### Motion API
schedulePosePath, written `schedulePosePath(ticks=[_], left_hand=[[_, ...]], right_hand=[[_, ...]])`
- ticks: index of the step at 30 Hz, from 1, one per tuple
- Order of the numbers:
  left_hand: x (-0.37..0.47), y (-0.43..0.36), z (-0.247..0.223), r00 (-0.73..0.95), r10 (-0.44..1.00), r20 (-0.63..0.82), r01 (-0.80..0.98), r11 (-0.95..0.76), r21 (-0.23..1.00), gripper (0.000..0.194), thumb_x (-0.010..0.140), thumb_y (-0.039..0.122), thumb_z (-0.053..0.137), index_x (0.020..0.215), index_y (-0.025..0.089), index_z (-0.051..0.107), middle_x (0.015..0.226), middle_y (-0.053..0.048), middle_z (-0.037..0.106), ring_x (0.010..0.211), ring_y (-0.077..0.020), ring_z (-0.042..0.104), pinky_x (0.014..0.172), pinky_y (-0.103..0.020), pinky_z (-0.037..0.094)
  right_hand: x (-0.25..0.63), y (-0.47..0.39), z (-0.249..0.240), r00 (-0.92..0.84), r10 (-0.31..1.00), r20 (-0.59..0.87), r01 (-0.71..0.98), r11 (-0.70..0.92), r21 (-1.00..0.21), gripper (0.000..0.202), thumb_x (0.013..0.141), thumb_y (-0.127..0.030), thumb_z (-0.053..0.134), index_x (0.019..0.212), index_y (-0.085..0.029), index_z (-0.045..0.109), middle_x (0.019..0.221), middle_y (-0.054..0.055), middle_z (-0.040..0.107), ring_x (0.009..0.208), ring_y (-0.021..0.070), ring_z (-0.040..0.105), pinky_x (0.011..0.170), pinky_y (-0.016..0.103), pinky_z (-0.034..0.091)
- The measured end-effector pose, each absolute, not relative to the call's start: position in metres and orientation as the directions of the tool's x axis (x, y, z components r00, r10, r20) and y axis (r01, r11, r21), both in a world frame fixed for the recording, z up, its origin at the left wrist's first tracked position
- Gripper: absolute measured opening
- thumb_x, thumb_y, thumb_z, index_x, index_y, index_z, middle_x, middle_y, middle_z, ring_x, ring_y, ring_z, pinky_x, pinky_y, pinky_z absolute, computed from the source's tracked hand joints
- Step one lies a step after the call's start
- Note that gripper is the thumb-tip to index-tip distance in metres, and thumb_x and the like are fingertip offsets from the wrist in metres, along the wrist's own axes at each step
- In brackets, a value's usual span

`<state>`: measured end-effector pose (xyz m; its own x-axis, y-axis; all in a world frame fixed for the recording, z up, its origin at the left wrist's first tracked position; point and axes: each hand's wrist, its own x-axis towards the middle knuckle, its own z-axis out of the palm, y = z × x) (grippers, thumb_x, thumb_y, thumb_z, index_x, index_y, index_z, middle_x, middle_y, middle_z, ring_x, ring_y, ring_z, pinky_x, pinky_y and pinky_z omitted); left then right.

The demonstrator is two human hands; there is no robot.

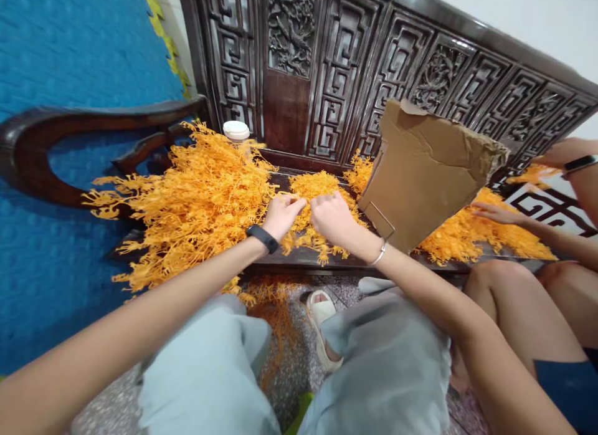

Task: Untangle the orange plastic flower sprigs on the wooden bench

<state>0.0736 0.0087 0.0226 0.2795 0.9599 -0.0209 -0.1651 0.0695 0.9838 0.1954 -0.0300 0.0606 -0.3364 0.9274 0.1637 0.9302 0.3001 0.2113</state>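
Left hand point(280, 217) pinched, right hand point(332, 219) clenched beside it, over orange sprigs point(316, 184), likely for control; contents, I can't tell.

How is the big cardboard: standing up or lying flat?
Standing up, but tilted. The cardboard has its torn top edge raised in front of the carved wood.

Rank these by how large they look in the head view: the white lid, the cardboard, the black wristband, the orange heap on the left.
Largest to smallest:
Orange heap
Cardboard
White lid and black wristband: too alike to rank
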Motion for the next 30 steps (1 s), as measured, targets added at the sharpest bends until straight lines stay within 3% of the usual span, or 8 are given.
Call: schedulePosePath(ticks=[2,5,9,13,18,21,26,30], left_hand=[[0.063,0.010,0.018,0.270,0.963,-0.009,-0.042,0.022,0.999,0.027,0.062,0.014,0.056,0.040,0.015,0.041,0.038,0.006,0.034,0.035,-0.0027,0.024,0.039,-0.020,0.015],[0.050,0.012,0.013,0.307,0.951,-0.042,-0.046,0.059,0.997,0.024,0.066,0.018,0.055,0.044,0.015,0.047,0.038,0.005,0.034,0.034,-0.0036,0.028,0.037,-0.019,0.017],[0.044,0.010,0.010,0.392,0.911,-0.127,-0.152,0.200,0.968,0.017,0.071,0.025,0.055,0.058,0.015,0.054,0.045,0.004,0.042,0.038,-0.0066,0.042,0.039,-0.019,0.031],[0.046,0.006,0.011,0.489,0.848,-0.205,-0.260,0.366,0.893,0.017,0.076,0.028,0.050,0.073,0.013,0.057,0.058,-0.002,0.056,0.050,-0.0112,0.055,0.050,-0.024,0.045],[0.050,0.001,0.015,0.622,0.761,-0.185,-0.298,0.448,0.843,0.032,0.079,0.039,0.043,0.087,0.012,0.059,0.080,-0.012,0.066,0.070,-0.0200,0.065,0.069,-0.034,0.051],[0.051,-0.001,0.014,0.648,0.742,-0.170,-0.309,0.461,0.832,0.039,0.079,0.043,0.042,0.095,0.012,0.058,0.091,-0.015,0.067,0.078,-0.0229,0.065,0.075,-0.037,0.050],[0.051,-0.002,0.013,0.572,0.810,-0.126,-0.309,0.355,0.882,0.035,0.080,0.038,0.044,0.100,0.012,0.057,0.096,-0.014,0.066,0.084,-0.0215,0.064,0.078,-0.036,0.049],[0.047,-0.006,0.017,0.531,0.847,-0.032,-0.296,0.221,0.929,0.036,0.081,0.036,0.044,0.106,0.013,0.056,0.104,-0.013,0.064,0.087,-0.0194,0.062,0.078,-0.034,0.048]], right_hand=[[0.218,-0.023,0.064,-0.291,0.938,0.187,0.940,0.245,0.237,0.024,0.083,-0.014,0.038,0.091,-0.005,0.059,0.092,0.021,0.061,0.088,0.0262,0.057,0.081,0.037,0.034],[0.253,-0.009,0.056,-0.203,0.961,0.189,0.974,0.180,0.134,0.025,0.085,-0.017,0.038,0.090,-0.009,0.061,0.093,0.017,0.062,0.086,0.0218,0.058,0.080,0.033,0.036],[0.283,0.016,0.021,-0.049,0.991,0.127,0.974,0.076,-0.214,0.019,0.079,-0.016,0.050,0.088,-0.011,0.066,0.091,0.013,0.066,0.082,0.0178,0.060,0.077,0.027,0.041],[0.295,0.039,-0.008,0.161,0.985,0.057,0.852,-0.109,-0.513,0.024,0.074,-0.011,0.051,0.093,-0.012,0.067,0.092,0.009,0.067,0.081,0.0156,0.061,0.077,0.027,0.045],[0.299,0.054,-0.014,0.310,0.951,0.006,0.652,-0.208,-0.729,0.056,0.072,-0.010,0.049,0.127,-0.011,0.044,0.113,0.013,0.058,0.064,0.0100,0.060,0.062,0.024,0.048],[0.298,0.054,-0.014,0.327,0.945,-0.011,0.607,-0.219,-0.764,0.060,0.071,-0.013,0.049,0.130,-0.009,0.038,0.118,0.016,0.054,0.062,0.0099,0.060,0.058,0.023,0.048],[0.300,0.053,-0.016,0.262,0.961,0.089,0.778,-0.156,-0.609,0.032,0.072,-0.014,0.048,0.100,-0.008,0.061,0.111,0.014,0.058,0.091,0.0181,0.060,0.079,0.029,0.047],[0.303,0.055,-0.020,0.191,0.949,0.249,0.836,-0.024,-0.548,0.041,0.072,-0.007,0.039,0.109,-0.009,0.057,0.119,0.015,0.049,0.101,0.0191,0.055,0.088,0.033,0.043]])
